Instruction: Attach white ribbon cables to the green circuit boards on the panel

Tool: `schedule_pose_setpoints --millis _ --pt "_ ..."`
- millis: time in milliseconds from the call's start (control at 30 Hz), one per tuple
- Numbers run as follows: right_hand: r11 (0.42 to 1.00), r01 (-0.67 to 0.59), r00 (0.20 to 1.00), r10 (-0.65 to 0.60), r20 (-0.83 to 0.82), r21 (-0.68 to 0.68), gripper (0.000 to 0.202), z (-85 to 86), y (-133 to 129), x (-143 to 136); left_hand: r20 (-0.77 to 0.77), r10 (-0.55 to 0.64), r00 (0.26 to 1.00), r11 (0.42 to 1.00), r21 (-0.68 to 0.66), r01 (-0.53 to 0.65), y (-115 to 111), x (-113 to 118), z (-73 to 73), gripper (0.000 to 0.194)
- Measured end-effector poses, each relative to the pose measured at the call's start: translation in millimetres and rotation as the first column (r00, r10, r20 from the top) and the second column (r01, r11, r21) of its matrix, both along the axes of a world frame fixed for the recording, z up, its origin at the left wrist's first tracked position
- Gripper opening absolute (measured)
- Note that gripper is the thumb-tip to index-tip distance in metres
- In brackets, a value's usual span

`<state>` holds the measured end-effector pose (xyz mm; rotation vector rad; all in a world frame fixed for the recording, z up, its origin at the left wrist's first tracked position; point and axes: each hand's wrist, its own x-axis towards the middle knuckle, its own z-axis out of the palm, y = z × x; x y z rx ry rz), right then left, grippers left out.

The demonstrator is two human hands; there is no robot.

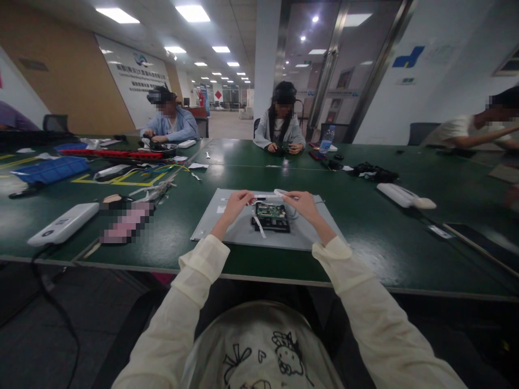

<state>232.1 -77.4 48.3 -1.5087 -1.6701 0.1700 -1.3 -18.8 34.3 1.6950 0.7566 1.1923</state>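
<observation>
A green circuit board [272, 211] in a black frame [273, 227] lies on a flat grey panel [233, 235] in front of me. Just beyond the board, a thin white flat strip, like a ribbon cable [267, 196], spans the gap between my hands. My left hand [239, 204] pinches its left end. At the other end, my right hand [302, 204] grips it between thumb and fingers, with a white piece showing at the fingertips. Another white flat strip [259, 224] hangs over the frame's left side onto the panel. Fine detail at the fingertips is too small to make out.
A white power bank [64, 222] and a pink blurred item [128, 221] lie to the left, before a blue tray [51, 169] and loose wires [164, 186]. Right are a white device [399, 195] and black cables [373, 172]. A water bottle [326, 139] stands opposite, near seated people.
</observation>
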Motion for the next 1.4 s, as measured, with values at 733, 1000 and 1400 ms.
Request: schedule_pose_setpoints --millis 733,1000,1400 --pt "0.997 0.036 0.996 -0.031 -0.081 0.064 0.031 -10.8 3.8 -14.3 -0.271 0.47 0.84 0.775 0.583 -0.245 -10.0 -1.8 3.2 0.021" --pt "0.998 -0.069 0.991 0.068 -0.116 -0.007 0.029 -13.9 7.6 -14.3 -0.307 0.609 0.731 0.649 0.723 -0.237 -7.0 -2.2 0.6 0.023" --pt "0.979 0.05 0.998 -0.057 0.028 0.196 0.03 -16.0 6.7 -16.0 -0.325 0.716 0.618 0.535 0.824 -0.187 -9.7 -1.3 2.0 0.025"
